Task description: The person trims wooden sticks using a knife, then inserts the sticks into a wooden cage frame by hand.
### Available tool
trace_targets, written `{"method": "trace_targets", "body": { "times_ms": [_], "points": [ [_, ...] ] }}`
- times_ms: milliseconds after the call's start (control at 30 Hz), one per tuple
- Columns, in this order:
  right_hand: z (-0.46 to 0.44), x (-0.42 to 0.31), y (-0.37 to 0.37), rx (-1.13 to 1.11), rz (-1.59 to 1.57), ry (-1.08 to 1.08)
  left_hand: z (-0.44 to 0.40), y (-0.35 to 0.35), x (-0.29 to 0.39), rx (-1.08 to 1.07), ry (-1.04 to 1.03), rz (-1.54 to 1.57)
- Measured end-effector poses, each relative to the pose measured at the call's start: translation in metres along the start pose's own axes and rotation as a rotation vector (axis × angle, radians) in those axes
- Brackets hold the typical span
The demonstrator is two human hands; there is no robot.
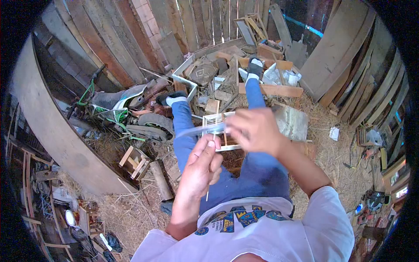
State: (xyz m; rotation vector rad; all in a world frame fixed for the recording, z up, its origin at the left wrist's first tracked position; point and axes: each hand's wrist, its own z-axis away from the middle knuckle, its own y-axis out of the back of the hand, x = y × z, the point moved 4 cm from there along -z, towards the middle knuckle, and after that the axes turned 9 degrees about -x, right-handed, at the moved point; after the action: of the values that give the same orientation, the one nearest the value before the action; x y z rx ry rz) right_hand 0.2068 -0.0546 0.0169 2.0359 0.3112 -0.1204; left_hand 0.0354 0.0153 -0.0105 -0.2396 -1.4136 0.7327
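My left hand (198, 170) is closed around a thin pale wooden stick (207, 193), which stands nearly upright and pokes out above and below the fingers. In my right hand (257, 131), blurred by motion, is a knife (194, 132); its long blade points left and crosses the stick just above my left thumb. The handle is hidden in my fist. Behind both hands, between my legs, sits a small pale wooden frame (230, 148) with thin bars, partly covered by the right hand and blade.
Scrap wood and a white-edged frame (192, 89) lie beyond my feet. A motorbike (118, 105) rests at the left near a curved panel (65, 126). A small wooden box frame (135, 162) and a log (161, 181) are beside my left leg. A square board (290, 122) lies right.
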Motion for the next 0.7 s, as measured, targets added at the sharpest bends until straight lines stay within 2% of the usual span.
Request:
{"method": "trace_targets", "body": {
  "times_ms": [67,167,233,300,333,367,433,500,533,633,700],
  "points": [
    [-0.002,0.010,0.000,0.132,0.019,-0.090,0.001,0.001,0.007,0.009,-0.060,-0.023],
    [0.002,-0.004,0.007,0.086,0.051,0.051,-0.009,-0.006,-0.003,0.019,-0.051,-0.004],
    [0.002,0.007,0.001,0.093,0.063,0.025,-0.005,-0.004,-0.001,0.047,-0.043,-0.024],
    [-0.004,0.023,0.007,0.203,0.019,-0.095,-0.003,0.000,0.003,0.024,-0.070,-0.071],
    [0.000,0.014,0.004,0.130,0.031,-0.093,-0.004,-0.002,0.002,0.022,-0.079,-0.071],
    [0.004,0.002,0.003,0.072,0.036,-0.003,-0.003,-0.005,0.000,0.017,-0.077,-0.073],
    [0.004,-0.002,0.005,0.060,0.026,-0.010,0.000,-0.004,-0.002,0.015,-0.044,-0.079],
    [0.001,0.023,0.004,0.142,0.015,-0.141,-0.002,-0.001,0.002,0.033,-0.087,-0.104],
    [0.003,0.023,0.003,0.169,0.016,-0.129,-0.002,0.000,0.000,0.036,-0.078,-0.099],
    [0.005,-0.004,0.006,0.055,-0.040,-0.033,0.001,-0.003,-0.003,0.024,-0.060,-0.090],
    [0.002,0.027,0.000,0.166,0.015,-0.186,0.004,0.000,-0.004,0.017,-0.054,-0.072]
  ]
}}
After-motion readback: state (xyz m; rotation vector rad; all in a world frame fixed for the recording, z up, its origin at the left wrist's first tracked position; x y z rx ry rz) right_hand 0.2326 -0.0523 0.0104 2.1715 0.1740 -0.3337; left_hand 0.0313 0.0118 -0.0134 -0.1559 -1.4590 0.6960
